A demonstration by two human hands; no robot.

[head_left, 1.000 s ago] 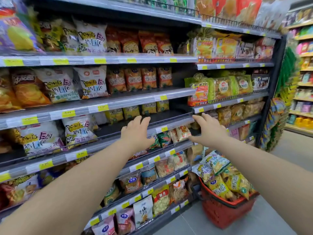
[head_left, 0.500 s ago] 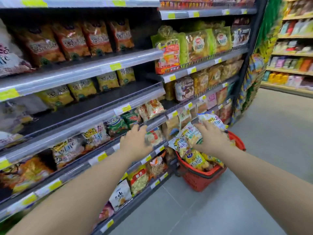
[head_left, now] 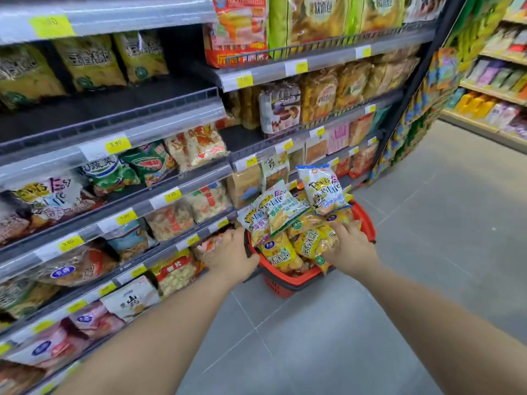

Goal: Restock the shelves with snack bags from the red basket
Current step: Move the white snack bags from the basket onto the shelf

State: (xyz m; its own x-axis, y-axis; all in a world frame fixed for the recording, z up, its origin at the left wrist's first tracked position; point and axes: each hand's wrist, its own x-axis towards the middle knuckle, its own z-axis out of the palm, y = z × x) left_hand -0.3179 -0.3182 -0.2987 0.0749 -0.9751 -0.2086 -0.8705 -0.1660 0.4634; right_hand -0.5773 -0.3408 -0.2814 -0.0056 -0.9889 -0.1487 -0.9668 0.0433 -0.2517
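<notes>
**Both hands reach into a full basket**

Head view: the red basket point(head_left: 368, 223) sits on the floor right of the shelves point(head_left: 171, 115), heaped with snack bags point(head_left: 281, 252). The right hand point(head_left: 352, 246) rests with spread fingers on yellow bags. The left hand point(head_left: 233, 255) is at the near-left rim, its grip hidden. Most restocking seems left.

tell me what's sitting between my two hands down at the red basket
Yellow snack bags piled in the red basket fill the stretch between the left hand and the right hand; the head view shows it.
</notes>
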